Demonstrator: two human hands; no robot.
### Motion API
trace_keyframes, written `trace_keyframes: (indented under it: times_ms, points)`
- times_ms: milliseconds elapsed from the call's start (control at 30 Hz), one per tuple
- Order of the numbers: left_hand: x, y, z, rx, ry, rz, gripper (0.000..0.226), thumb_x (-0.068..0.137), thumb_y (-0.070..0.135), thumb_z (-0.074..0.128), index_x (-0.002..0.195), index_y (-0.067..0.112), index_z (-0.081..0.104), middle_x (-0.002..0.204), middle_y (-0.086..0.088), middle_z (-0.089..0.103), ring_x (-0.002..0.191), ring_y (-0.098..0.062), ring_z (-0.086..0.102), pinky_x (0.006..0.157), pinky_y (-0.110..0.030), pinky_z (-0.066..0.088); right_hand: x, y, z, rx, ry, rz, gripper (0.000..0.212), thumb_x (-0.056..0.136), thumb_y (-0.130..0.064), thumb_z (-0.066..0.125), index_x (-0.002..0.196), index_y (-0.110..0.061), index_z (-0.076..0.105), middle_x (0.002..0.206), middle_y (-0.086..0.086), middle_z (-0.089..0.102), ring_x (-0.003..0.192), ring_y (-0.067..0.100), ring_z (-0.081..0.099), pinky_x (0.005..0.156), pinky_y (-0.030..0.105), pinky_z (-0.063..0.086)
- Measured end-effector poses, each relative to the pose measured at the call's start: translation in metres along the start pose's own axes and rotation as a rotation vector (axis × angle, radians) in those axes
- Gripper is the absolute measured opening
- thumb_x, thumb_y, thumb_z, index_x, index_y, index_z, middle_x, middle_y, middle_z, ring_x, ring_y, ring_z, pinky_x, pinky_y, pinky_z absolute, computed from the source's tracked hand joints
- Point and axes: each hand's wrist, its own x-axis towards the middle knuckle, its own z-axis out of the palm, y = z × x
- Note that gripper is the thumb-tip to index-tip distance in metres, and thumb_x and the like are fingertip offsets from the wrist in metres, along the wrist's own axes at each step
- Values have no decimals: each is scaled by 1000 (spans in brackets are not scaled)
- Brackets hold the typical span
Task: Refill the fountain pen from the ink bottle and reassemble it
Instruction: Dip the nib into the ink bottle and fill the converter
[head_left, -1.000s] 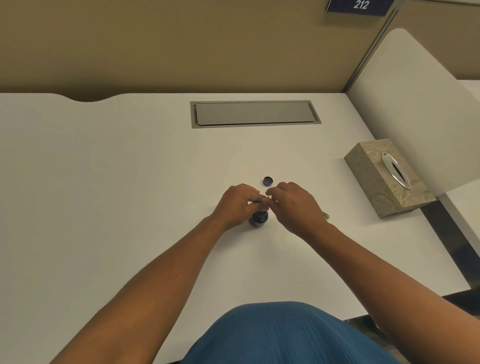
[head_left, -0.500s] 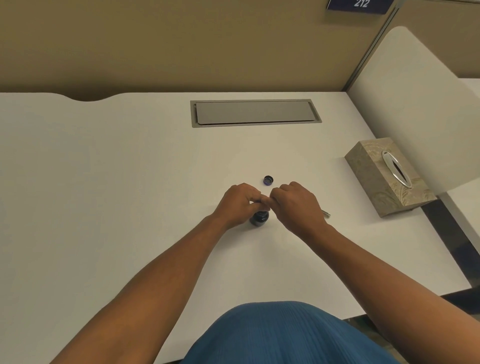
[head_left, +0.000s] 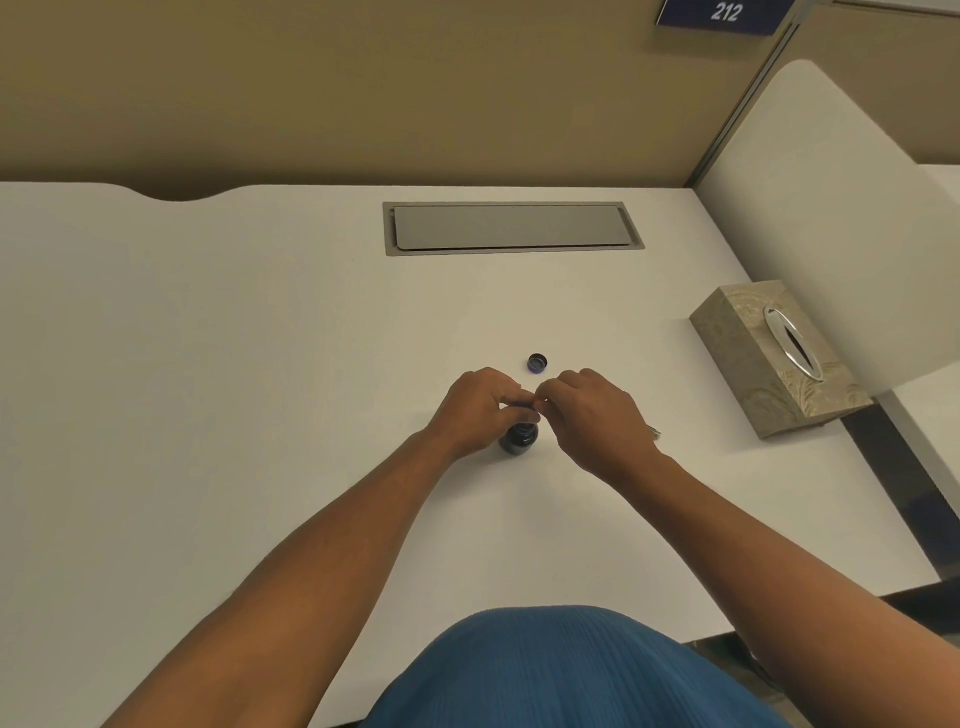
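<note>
Two bare hands are seen from above, brought together over a white worktop (head_left: 260, 364). The left hand (head_left: 480, 410) and the right hand (head_left: 597, 415) are met fingertip to fingertip, and both grips are pinched closed on something small held between them. What is pinched cannot be made out; it is judged to be part of the fountain pen, kept directly above the bottle so that it can be dipped and any drips are caught.

The ink bottle (head_left: 518, 440), dark and small, is stood upright on the worktop just below the joined fingertips and partly hidden under the left hand. Its mouth is uncapped: the bottle cap (head_left: 537, 362) is laid just beyond the fingertips, set clear of the work yet within reach.

A slim metallic piece (head_left: 653, 430), possibly another part of the pen, is glimpsed just behind the right wrist, mostly hidden. A tissue box (head_left: 769, 364) is placed well to the right of both grips, handy for wiping ink.
</note>
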Motion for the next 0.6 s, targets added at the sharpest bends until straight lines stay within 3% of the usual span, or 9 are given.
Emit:
trace_keyframes:
  times_ms: [200,333,400,600]
  points:
    - [-1,2,-2,-6,-8,38,17,84,19,74,95,31,80,89,-5,75,95,-23,63,86,-47,51,0,-3,-1,25,36,57,31,96,-33,60,74,-12,59,68,2,56,65,26,51,47,33,41]
    - [2,-2,-2,-23,-30,12,19,85,21,75,100,32,80,92,0,76,95,-18,64,88,-45,51,2,0,-5,55,-45,82,27,100,-38,51,105,-18,70,91,2,67,86,27,60,62,39,51]
    - [4,-3,-2,-17,-31,-1,18,85,23,75,101,30,80,95,0,76,96,-17,64,89,-44,51,1,3,-6,88,-20,25,24,98,-30,57,116,-18,68,95,3,70,87,29,62,60,40,52]
    - [7,-4,-1,16,-68,-4,15,85,26,71,95,23,81,91,0,76,95,-19,65,88,-47,51,3,7,-3,110,-1,-47,10,93,-17,62,95,-21,71,84,0,66,74,25,58,52,39,49]
